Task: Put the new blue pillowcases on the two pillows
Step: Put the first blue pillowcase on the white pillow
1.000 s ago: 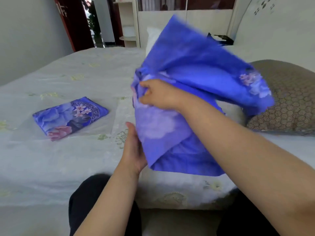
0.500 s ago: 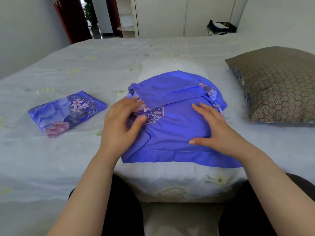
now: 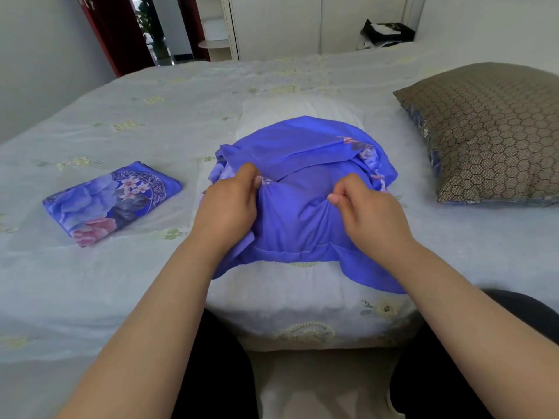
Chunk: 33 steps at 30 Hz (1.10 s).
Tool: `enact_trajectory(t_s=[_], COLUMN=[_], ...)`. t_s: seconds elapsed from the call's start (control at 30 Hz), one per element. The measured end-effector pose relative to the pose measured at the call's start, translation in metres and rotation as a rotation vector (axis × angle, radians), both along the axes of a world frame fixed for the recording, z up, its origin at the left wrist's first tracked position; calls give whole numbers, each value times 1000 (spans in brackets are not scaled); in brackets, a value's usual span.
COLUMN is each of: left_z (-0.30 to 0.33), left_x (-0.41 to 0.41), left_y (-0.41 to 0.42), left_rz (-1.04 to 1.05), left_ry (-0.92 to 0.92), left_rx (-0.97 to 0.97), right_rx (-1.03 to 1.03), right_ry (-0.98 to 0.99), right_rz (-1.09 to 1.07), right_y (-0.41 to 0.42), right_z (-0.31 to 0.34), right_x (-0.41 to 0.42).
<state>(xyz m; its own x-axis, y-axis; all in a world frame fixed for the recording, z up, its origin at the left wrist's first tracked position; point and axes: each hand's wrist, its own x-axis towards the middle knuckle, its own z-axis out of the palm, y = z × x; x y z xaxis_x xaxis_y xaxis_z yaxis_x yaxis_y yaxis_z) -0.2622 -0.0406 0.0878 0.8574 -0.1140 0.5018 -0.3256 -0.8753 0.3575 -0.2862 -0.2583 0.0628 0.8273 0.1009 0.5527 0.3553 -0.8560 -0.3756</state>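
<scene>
Knees in dark trousers (image 3: 217, 367) fill the near edge, pressed up against the side of the bed (image 3: 90, 282), whose pale cover carries faint yellow-green embroidery. Both bare forearms reach forward over that edge. The left hand (image 3: 227, 207) has its fingers curled into a bunch of the blue pillowcase (image 3: 302, 213), pinching the cloth near the flap's left end. The right hand (image 3: 369, 213) does likewise just to the right, thumb and fingertips drawn together on a gathered fold of the same cloth. The two hands lie near one another but apart, with a stretch of taut blue fabric between them.

The pillowcase lies rumpled in front of the person, its near hem drooping toward the bed's edge, a flap folded across its far part and a flowered print showing at its right side. It rests on top of a white pillow (image 3: 302, 110), which shows beyond it and beside its far corners.

To the left, well apart, a second blue pillowcase (image 3: 112, 201) lies folded flat on the cover, flowers facing up. To the right, farther back, sits a brown pillow (image 3: 490, 131) with a honeycomb pattern. At the far side stand white cupboard doors (image 3: 287, 22), a dark red door frame (image 3: 115, 31) on the left, and a dark bundle (image 3: 384, 31) beyond the bed's far right corner.
</scene>
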Motion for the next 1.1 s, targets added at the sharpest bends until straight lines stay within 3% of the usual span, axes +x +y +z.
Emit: enact_trajectory(t_s=[0.13, 0.23, 0.3, 0.37, 0.5, 0.57, 0.63, 0.77, 0.87, 0.93, 1.04, 1.1], left_z=[-5, -4, -10, -16, -13, -12, -12, -12, -10, -8, -4, -5], left_x=[16, 5, -3, -3, 6, 11, 11, 11, 18, 19, 18, 22], left_y=[13, 17, 9, 2, -5, -12, -22, -22, 10, 35, 49, 49], left_rz=[-2, -158, -248, -197, -40, -57, -134, -155, -140, -129, -57, -115], left_ry=[147, 167, 19, -164, -181, -126, -45, -57, 29, 104, 241, 436], left_rx=[-26, -59, 42, 118, -36, -84, -116, 24, 149, 163, 5, -272], right_rx=[167, 166, 201, 230, 143, 95, 181, 258, 472, 454, 246, 169], right_ry=[161, 187, 188, 211, 181, 134, 121, 109, 268, 368, 426, 445], right_rz=[37, 101, 151, 183, 165, 116, 89, -18, -86, -26, 51, 87], right_y=[-17, -17, -14, -12, -11, -6, 8, 12, -10, -10, 5, 6], right_z=[7, 0, -5, -7, -3, -2, 0, 6, 12, 8, 3, 6], right_x=[20, 15, 11, 9, -2, -4, -6, 0, 20, 28, 26, 23])
